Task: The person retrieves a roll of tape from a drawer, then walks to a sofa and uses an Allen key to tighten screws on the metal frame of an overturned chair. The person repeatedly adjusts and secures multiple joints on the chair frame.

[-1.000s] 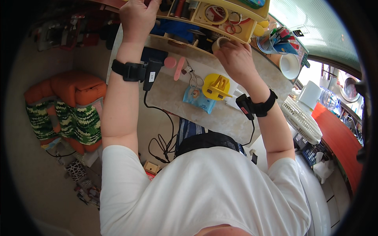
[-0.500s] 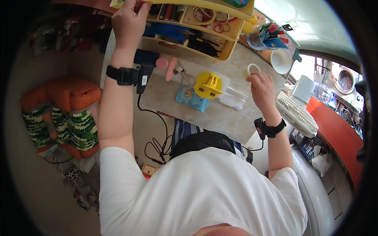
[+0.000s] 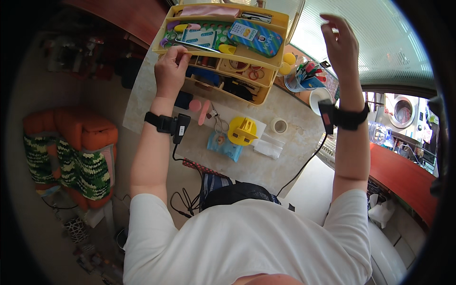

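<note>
The left hand (image 3: 170, 69) grasps the front edge of the yellow plastic tiered organiser (image 3: 223, 57); the right hand (image 3: 339, 42) hangs released, raised well above the pale stone table (image 3: 289, 147).

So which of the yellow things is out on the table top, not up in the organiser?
The yellow tape dispenser, standing on the stone table beside the white tape roll. The other yellow pieces sit in the yellow organiser that the left hand grips.

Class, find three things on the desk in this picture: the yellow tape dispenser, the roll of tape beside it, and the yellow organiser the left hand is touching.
yellow tape dispenser (image 3: 243, 131), head view, on its round base.
roll of tape (image 3: 279, 126), head view, on its ring.
yellow organiser (image 3: 223, 54), head view, on the front rim of its upper tray.
</note>
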Demonstrator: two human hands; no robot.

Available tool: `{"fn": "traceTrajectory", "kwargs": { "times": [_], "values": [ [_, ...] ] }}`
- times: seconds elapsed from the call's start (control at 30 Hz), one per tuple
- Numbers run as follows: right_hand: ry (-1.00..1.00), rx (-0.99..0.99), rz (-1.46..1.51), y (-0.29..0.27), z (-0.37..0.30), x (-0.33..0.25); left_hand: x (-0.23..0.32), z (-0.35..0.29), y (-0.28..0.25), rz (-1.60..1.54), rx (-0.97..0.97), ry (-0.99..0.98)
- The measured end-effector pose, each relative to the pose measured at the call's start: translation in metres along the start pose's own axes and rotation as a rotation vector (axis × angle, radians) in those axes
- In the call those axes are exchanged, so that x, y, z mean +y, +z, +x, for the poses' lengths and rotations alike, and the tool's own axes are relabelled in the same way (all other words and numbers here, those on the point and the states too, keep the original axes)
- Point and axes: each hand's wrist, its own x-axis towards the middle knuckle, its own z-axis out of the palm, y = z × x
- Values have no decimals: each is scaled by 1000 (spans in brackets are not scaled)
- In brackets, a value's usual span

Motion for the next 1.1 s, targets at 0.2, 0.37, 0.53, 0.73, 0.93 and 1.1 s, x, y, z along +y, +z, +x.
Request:
{"fn": "traceTrajectory", "kwargs": {
  "times": [0.2,0.37,0.53,0.73,0.93,1.1],
  "values": [
    [-164,29,-321,76,53,-9,-4,-7,2,-36,18,28],
    [-324,116,-301,63,30,-28,-12,-16,-1,1,-15,21],
    [-517,90,-498,38,-24,-49,-13,-25,-2,-19,-36,-13],
    [-561,27,-435,35,-75,-65,-14,-25,-6,226,14,211],
    [-577,-30,-352,45,-113,-62,-16,-32,-4,236,-52,131],
    [-513,-6,-318,51,-137,-54,-18,-47,-14,85,145,63]
  ]
}}
